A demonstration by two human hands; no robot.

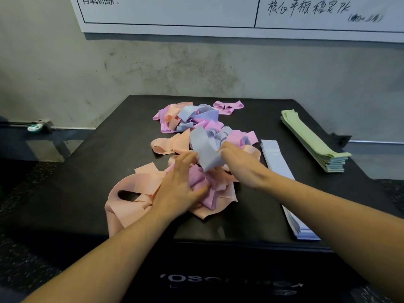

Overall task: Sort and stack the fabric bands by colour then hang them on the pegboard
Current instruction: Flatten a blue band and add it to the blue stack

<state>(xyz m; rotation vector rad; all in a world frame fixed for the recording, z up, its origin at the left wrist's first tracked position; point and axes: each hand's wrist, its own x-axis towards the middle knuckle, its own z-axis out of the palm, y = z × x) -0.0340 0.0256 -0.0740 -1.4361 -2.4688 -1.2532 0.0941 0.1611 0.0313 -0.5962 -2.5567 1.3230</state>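
A tangled heap of peach, pink and pale blue fabric bands (196,121) covers the middle of a black padded box (91,171). My right hand (242,165) grips a pale blue band (205,149) that rises out of the heap. My left hand (179,186) rests on the near part of the heap, its fingers lying over pink bands (203,184) and peach bands (135,191). A flat stack of pale blue bands (275,158) lies to the right, partly under my right forearm. A stack of green bands (314,141) sits at the far right.
A grey concrete wall stands behind the box, with a whiteboard (218,16) bearing handwriting above. A metal rail with a small teal object (35,127) runs at the left. Dark speckled floor surrounds the box. No pegboard shows.
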